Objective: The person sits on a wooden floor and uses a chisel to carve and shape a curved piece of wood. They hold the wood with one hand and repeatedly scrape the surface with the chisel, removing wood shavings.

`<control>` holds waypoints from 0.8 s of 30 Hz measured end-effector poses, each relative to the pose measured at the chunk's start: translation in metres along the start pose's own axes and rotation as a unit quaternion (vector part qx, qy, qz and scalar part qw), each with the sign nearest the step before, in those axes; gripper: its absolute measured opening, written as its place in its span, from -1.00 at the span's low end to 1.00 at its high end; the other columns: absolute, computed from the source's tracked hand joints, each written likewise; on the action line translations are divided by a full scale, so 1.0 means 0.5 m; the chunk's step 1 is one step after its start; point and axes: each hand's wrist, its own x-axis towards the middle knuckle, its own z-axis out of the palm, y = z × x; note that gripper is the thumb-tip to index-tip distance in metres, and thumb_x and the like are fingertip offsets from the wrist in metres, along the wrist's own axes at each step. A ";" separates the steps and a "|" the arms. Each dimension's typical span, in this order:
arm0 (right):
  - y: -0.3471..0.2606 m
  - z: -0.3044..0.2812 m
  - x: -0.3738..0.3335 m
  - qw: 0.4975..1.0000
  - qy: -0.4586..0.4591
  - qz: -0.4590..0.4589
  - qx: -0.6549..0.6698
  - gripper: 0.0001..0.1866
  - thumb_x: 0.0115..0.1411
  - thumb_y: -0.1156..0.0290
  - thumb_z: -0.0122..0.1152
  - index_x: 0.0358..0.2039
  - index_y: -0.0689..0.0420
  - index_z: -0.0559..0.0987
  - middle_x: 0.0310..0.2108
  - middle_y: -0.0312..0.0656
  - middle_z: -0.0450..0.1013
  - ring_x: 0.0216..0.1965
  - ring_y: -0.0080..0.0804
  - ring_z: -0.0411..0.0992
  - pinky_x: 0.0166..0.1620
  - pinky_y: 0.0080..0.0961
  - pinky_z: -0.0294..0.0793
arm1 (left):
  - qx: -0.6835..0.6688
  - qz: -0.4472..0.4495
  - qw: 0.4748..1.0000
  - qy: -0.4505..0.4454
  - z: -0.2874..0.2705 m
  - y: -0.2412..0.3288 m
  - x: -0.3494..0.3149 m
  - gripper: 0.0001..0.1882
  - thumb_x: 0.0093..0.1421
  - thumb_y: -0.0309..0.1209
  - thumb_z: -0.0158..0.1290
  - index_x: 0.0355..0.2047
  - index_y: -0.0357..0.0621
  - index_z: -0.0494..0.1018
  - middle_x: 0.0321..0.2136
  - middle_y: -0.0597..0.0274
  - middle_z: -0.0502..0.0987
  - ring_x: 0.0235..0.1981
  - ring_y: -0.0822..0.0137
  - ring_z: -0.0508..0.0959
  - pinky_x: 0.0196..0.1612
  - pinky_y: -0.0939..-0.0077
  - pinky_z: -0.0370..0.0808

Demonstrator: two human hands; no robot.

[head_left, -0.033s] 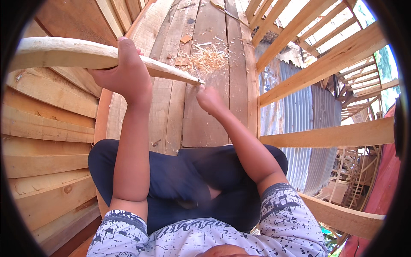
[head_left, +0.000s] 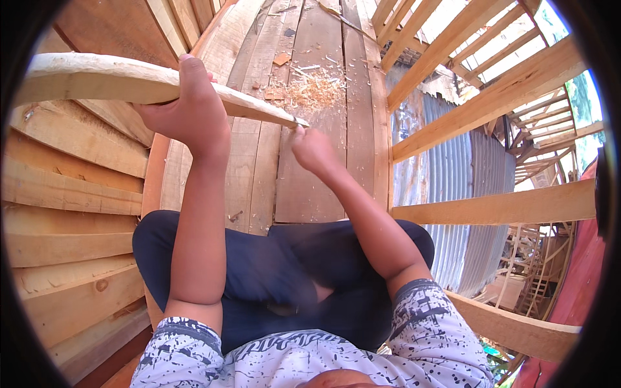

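Observation:
A long, pale, slightly curved wooden stick [head_left: 259,111] runs from the far left toward the middle, held up off the floor and tapering to a narrow end. My left hand [head_left: 194,107] is wrapped round it, thumb lying along the top. At the tapered end my right hand [head_left: 314,150] is closed, blurred by motion. It grips a small knife [head_left: 299,121], of which only a thin dark sliver shows against the stick's tip; its handle is hidden in my fingers.
Wood shavings [head_left: 315,87] lie heaped on the plank floor [head_left: 310,191] beyond my hands, beside small wood scraps [head_left: 281,59]. A stacked-plank wall [head_left: 77,213] rises at left. Wooden rails [head_left: 498,202] stand at right, with corrugated metal sheets [head_left: 453,168] beyond. My crossed legs are in front.
My right hand has shifted slightly left and away from me along the stick's end. The blade, which stood out past the tip, now shows much less. My left hand and the stick stay nearly still.

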 end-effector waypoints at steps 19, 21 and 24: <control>0.024 -0.011 0.017 0.996 -0.040 0.074 0.017 -0.48 0.43 0.15 -0.21 -0.29 0.36 0.57 -0.30 0.38 0.50 -0.23 0.35 0.49 -0.13 0.10 0.48 | -0.011 0.012 1.000 0.011 0.003 -0.007 -0.005 -0.51 0.11 -0.57 0.14 -0.02 -0.40 0.17 -0.50 0.12 0.48 -0.57 0.47 0.49 -0.51 0.60 0.49; 0.002 0.008 -0.014 0.998 0.034 -0.049 -0.028 -0.50 0.42 0.17 -0.20 -0.28 0.35 0.59 -0.29 0.37 0.51 -0.23 0.33 0.50 -0.14 0.08 0.49 | -0.015 -0.002 1.000 -0.005 0.004 0.001 -0.002 -0.47 0.11 -0.58 0.14 0.03 -0.41 0.15 -0.46 0.11 0.48 -0.55 0.47 0.49 -0.50 0.60 0.50; 0.053 0.016 0.014 0.997 0.056 -0.045 -0.007 -0.53 0.41 0.22 -0.20 -0.24 0.36 0.60 -0.26 0.37 0.51 -0.19 0.30 0.51 -0.10 0.07 0.49 | -0.022 -0.013 1.000 -0.010 0.003 -0.001 -0.007 -0.43 0.11 -0.57 0.13 0.07 -0.42 0.13 -0.43 0.10 0.47 -0.54 0.47 0.50 -0.48 0.60 0.52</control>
